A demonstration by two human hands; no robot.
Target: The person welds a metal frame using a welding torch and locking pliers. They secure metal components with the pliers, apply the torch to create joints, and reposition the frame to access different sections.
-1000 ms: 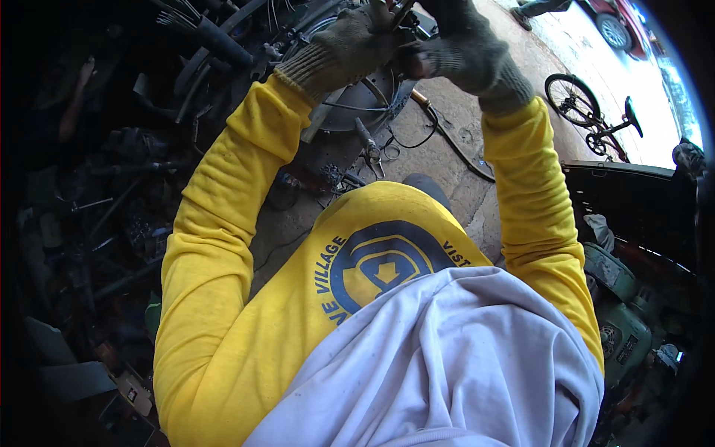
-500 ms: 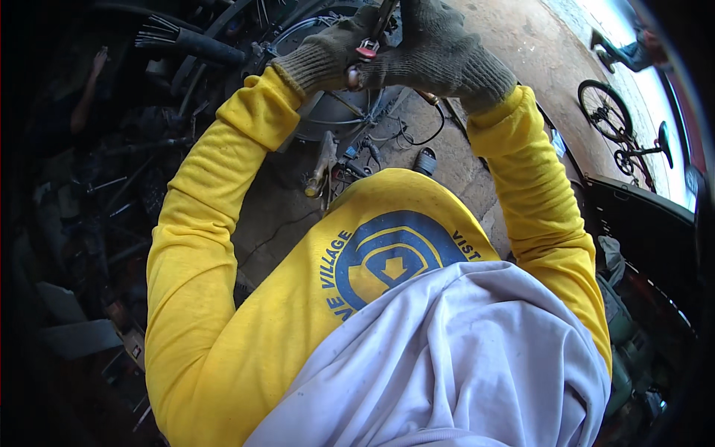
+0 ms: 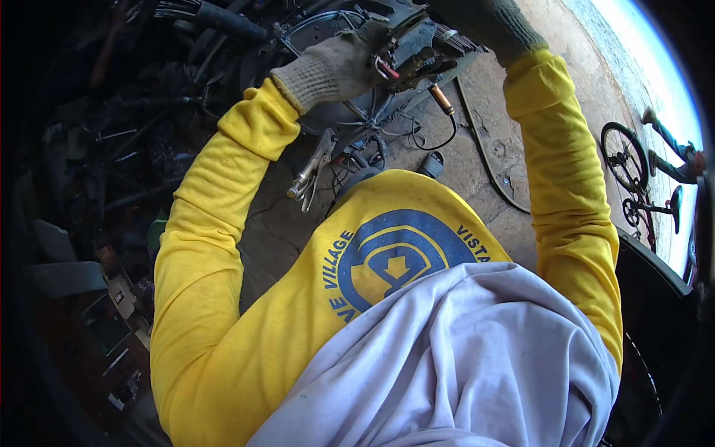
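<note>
Grey knit work gloves cover both of my hands. At the top centre my left hand (image 3: pixel 339 68) has its fingers curled around a dark metal tool with a red part (image 3: pixel 386 69). My right hand (image 3: pixel 497 28) is at the upper edge, right of the left one; its fingers are cut off or hidden there. Between the hands and just below lie dark metal parts and a bundle of thin rods (image 3: pixel 458 40). An orange-brown handle with a black cable (image 3: pixel 442 100) hangs beneath them. A metal clamp (image 3: pixel 314 167) stands below my left wrist.
A round wire-spoked metal frame (image 3: pixel 357 108) lies behind my left hand. Dark metal scrap and tools crowd the left side. A hose (image 3: pixel 477 141) curves over the concrete floor beside a sandal (image 3: pixel 430 165). At the right are a bicycle (image 3: pixel 625 160) and a walking person (image 3: pixel 674 153).
My hands have moved apart: the right went up and to the right, toward the edge. The dark metal parts and rod bundle between them came into sight. The person at the right moved.
</note>
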